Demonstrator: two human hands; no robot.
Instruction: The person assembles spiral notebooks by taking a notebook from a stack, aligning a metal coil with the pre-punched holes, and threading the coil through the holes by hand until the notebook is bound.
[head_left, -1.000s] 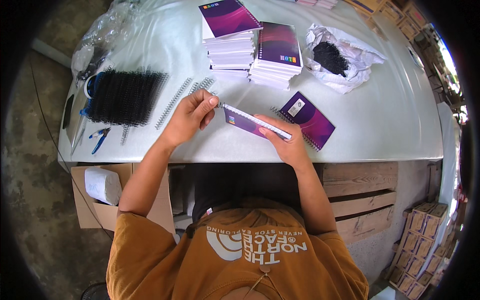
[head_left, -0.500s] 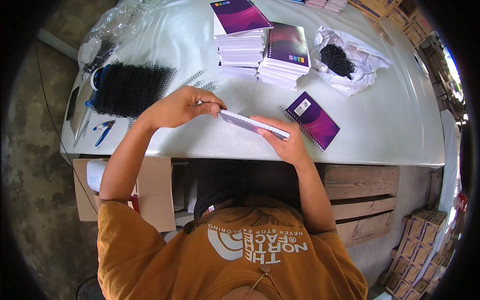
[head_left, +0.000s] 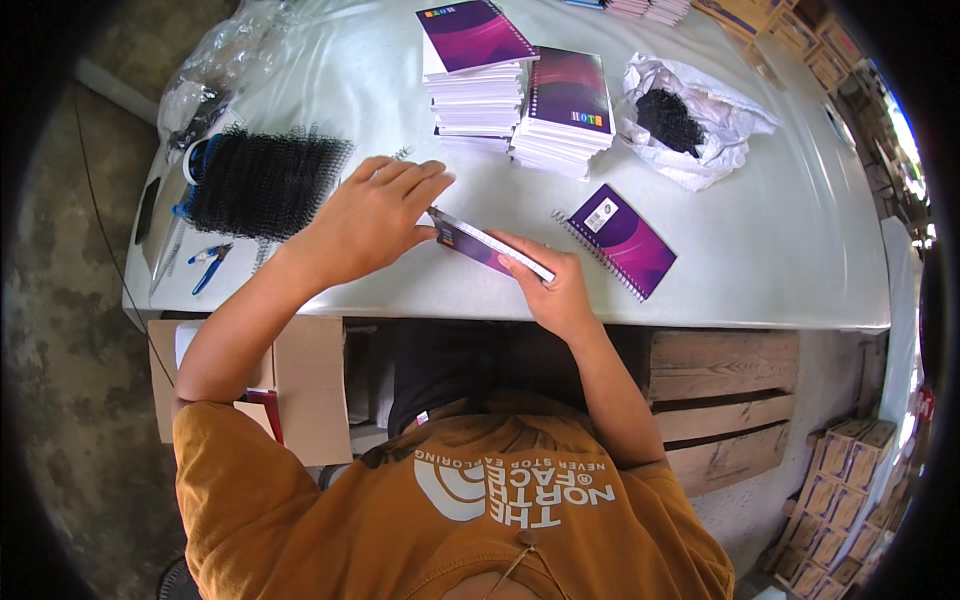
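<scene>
My right hand (head_left: 549,284) grips a purple notebook (head_left: 470,245) by its right end, thumb on the near cover and fingers behind. The notebook is tilted on edge, so its white page edges face up. At its left end is my left hand (head_left: 368,215), fingers stretched out and apart, the thumb close to the corner; whether it touches cannot be made out. To the right, a purple notebook (head_left: 630,240) lies on the table with a spiral coil along its left edge, the coil's end sticking out past the top corner.
Farther back stand two stacks of purple notebooks (head_left: 478,36) (head_left: 570,92). Black spiral coils (head_left: 270,182) lie in a pile at left, with blue-handled pliers (head_left: 209,268) nearby. A white sack (head_left: 735,150) holds black coils (head_left: 668,120). Clear plastic (head_left: 225,60) is bunched at back left.
My left hand has let go of the notebook's left end, its fingers spreading and lifting away. The notebook has shifted slightly left and tipped, showing more of its cover. My right hand keeps its grip.
</scene>
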